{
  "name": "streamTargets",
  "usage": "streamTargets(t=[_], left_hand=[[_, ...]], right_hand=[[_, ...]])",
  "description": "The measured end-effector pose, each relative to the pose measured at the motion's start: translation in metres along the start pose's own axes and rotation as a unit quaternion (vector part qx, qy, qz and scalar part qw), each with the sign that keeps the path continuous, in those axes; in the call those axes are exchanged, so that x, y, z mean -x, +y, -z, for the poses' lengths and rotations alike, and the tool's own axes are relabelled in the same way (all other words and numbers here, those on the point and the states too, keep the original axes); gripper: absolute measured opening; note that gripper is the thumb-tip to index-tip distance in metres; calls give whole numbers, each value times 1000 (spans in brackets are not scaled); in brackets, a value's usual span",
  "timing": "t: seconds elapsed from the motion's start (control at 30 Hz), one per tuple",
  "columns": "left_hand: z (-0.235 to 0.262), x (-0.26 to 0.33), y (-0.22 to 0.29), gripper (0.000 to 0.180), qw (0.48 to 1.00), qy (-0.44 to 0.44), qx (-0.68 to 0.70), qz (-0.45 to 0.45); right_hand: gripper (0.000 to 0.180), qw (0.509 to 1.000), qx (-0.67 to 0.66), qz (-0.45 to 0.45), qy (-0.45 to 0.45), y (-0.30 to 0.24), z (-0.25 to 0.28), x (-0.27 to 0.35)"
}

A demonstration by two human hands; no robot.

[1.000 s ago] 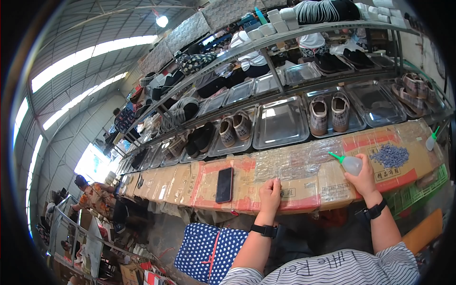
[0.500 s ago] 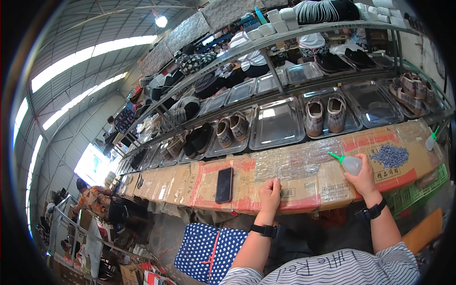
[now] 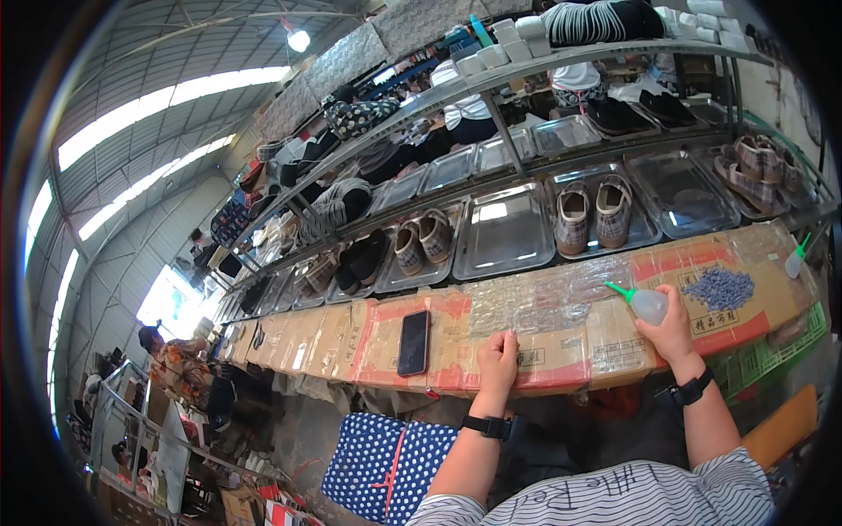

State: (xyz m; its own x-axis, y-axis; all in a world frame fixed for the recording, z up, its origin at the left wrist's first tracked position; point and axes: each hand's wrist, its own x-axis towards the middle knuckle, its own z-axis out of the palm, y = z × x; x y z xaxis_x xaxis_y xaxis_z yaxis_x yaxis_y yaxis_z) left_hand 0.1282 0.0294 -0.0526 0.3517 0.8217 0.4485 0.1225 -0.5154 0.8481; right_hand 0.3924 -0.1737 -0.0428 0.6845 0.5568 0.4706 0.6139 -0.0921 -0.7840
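My right hand (image 3: 668, 328) is wrapped round a translucent white squeeze bottle (image 3: 647, 304) with a green nozzle, which points to the far left. My left hand (image 3: 497, 358) is closed at the near edge of the cardboard-covered bench (image 3: 443, 344); what its fingers hold, if anything, is hidden. Just right of the bottle lies a pile of small blue-grey pieces (image 3: 719, 287). A black phone (image 3: 413, 343) rests to the left of my left hand.
Beyond the bench runs a row of metal trays (image 3: 506, 232), some carrying plaid shoes (image 3: 594, 214) or black shoes (image 3: 361, 261). A metal rack (image 3: 500, 123) stands over them. Another green-tipped bottle (image 3: 796, 257) is at the far right. A co-worker (image 3: 180, 373) stands at left.
The near row of trays and the shoes on it have shifted slightly left. The co-worker at left has moved a little. My hands and the bottle stay about where they were.
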Motion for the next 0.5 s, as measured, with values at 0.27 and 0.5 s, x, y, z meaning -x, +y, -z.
streamTargets(t=[0.27, 0.5], left_hand=[[1, -2, -1, 36, 1000, -2, -3, -6], [-3, -2, -4, 33, 1000, -7, 8, 8]], right_hand=[[64, 1000, 1, -1, -1, 0, -2, -2], [65, 1000, 6, -6, 3, 4, 3, -1]])
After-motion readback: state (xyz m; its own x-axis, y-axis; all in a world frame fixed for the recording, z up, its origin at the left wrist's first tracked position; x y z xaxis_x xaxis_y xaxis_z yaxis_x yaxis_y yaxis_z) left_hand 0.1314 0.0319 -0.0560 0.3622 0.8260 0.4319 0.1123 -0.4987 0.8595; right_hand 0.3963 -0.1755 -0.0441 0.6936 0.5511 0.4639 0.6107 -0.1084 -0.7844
